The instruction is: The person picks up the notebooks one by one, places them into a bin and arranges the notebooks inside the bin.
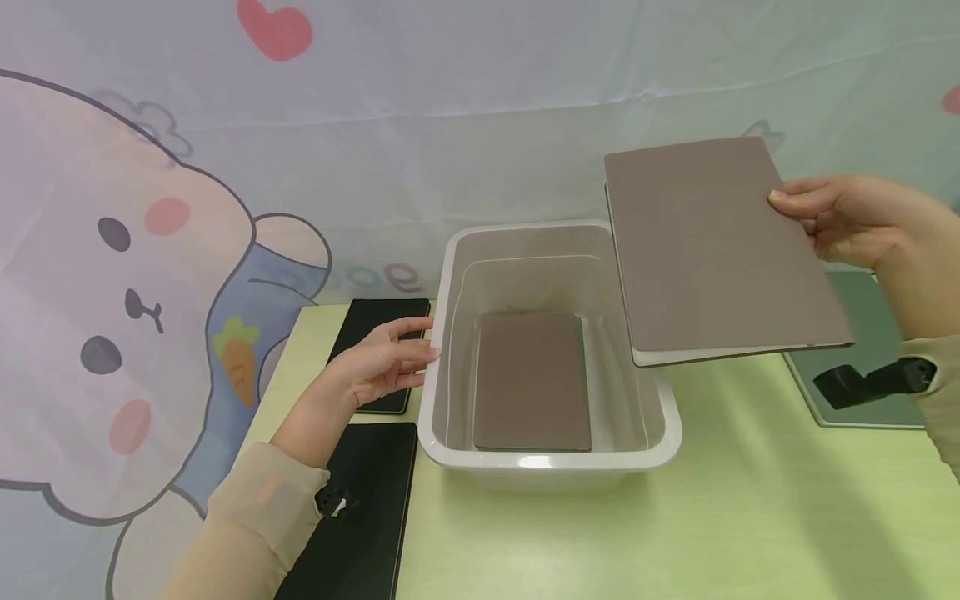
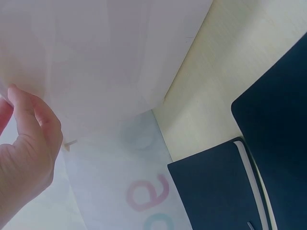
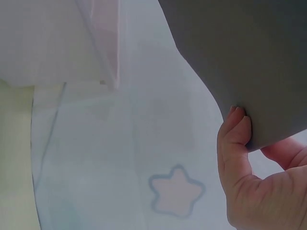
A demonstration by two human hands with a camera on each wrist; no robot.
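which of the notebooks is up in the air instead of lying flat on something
The large brown notebook, held by the right hand above the white bin. The smaller brown notebook lies in the bin; the black notebooks and green notebook rest on the table.

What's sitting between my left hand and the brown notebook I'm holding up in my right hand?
The white bin, with a second brown notebook flat on its floor. The head view shows it, left hand at its side and raised notebook opposite.

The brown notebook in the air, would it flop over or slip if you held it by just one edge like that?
Probably not floppy: the brown notebook juts out flat from the right hand, which pinches only its far edge. It seems fairly light, since that one small grip carries it. The cover looks smooth and matte, so it might slip if the pinch loosened.
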